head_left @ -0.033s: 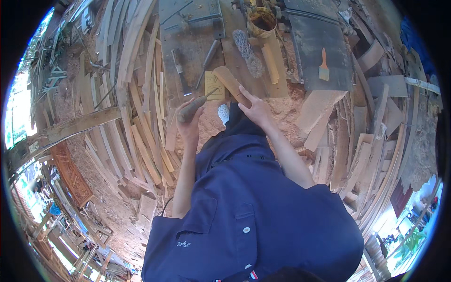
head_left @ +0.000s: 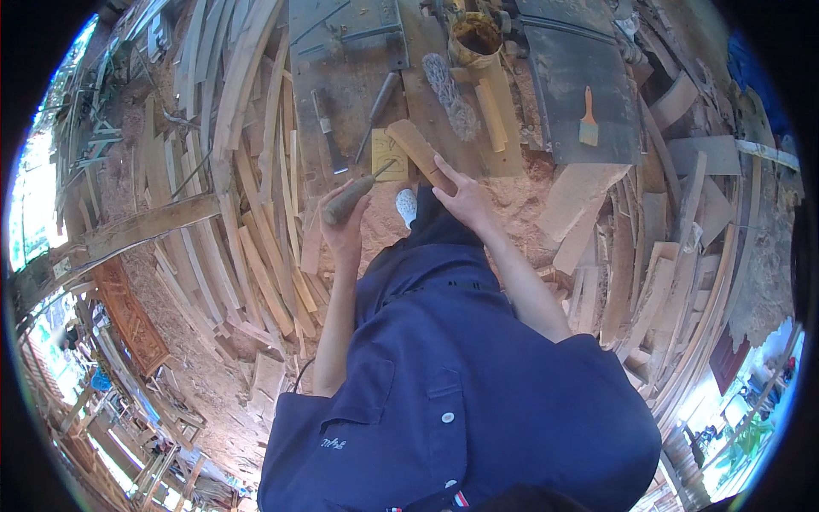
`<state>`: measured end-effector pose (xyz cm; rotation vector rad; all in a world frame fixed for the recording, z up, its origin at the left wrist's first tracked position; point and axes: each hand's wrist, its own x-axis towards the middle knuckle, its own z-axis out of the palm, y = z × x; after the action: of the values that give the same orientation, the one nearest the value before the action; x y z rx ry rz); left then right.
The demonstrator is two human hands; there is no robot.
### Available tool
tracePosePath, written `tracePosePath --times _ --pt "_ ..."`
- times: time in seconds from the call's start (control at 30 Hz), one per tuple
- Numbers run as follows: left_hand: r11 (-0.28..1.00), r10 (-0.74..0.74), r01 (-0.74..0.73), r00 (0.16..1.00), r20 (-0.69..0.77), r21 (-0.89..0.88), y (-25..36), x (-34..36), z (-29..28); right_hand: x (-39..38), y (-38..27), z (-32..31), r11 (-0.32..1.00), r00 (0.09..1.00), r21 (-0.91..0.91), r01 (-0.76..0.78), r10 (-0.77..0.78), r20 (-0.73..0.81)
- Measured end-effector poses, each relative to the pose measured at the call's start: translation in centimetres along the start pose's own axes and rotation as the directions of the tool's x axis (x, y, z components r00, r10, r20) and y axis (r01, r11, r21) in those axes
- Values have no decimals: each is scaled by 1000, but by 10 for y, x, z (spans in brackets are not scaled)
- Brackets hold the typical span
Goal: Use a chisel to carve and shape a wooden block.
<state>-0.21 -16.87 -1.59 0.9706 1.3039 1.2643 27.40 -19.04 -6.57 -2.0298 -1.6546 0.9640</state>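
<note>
My left hand (head_left: 343, 243) is closed round the thick wooden handle of a chisel (head_left: 348, 202), whose thin blade points up and right over a small pale-yellow wooden board (head_left: 383, 145). Carved or drawn lines mark the board, which lies flat on the bench. Whether the blade tip touches it, I cannot tell. In my right hand (head_left: 469, 203) is a flat wooden block (head_left: 413, 147), tilted, its far end close above the board's right edge. Just beyond lie a second chisel (head_left: 380, 102) with a dark handle and another long-bladed tool (head_left: 326, 128).
Right of the board lie a grey stringy bundle (head_left: 448, 96) and a wood strip (head_left: 490, 115). A stained bucket (head_left: 475, 43) stands behind. A paintbrush (head_left: 589, 121) rests on a dark sheet (head_left: 567, 77). Long planks (head_left: 247, 94) pile up at left, offcuts (head_left: 589, 196) at right.
</note>
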Motion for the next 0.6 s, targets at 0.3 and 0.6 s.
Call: tracePosePath --times 0.3,0.6 --pt "975 136 -142 990 47 173 -4 -22 7 -1 0 0 1000 1000 -1 4 -4 -16" --pt "975 134 -140 990 47 173 -9 -24 7 0 1 -1 1000 1000 12 5 -5 -14"
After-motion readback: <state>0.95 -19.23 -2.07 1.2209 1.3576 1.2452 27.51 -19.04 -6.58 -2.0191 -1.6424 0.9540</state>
